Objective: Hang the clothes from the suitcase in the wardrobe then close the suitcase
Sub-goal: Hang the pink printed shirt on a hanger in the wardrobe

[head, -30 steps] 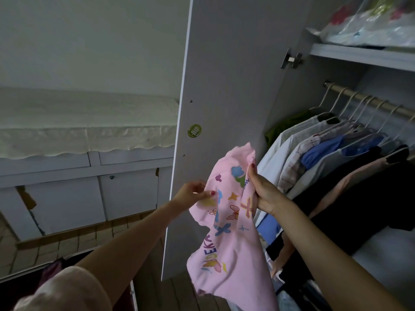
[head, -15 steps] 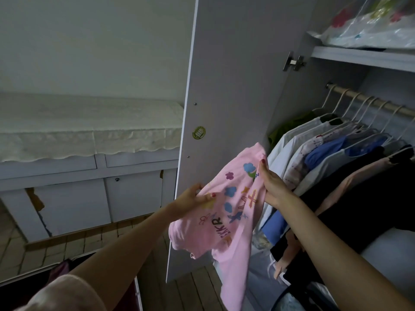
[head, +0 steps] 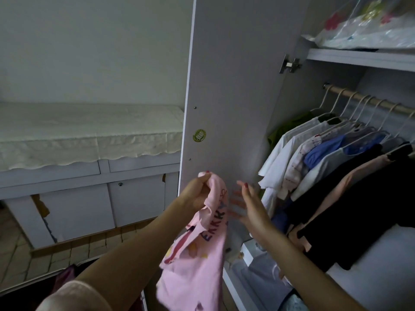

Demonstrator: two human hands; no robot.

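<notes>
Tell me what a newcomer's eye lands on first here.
First, the pink printed cotton T-shirt dangling at centre, bunched in the left hand, with the right hand open beside it. Next, the row of hung clothes on the wooden rail at right, inside the open white wardrobe door.

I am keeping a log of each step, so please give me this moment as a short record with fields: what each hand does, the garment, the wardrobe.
left hand: grips the pink shirt by its bunched top
right hand: open, fingers spread, beside the shirt, holds nothing
pink shirt: hangs down from the left hand, not on a hanger
wardrobe door: open
rail: carries a row of clothes on hangers
shelf: above the rail, holds a plastic bag
</notes>
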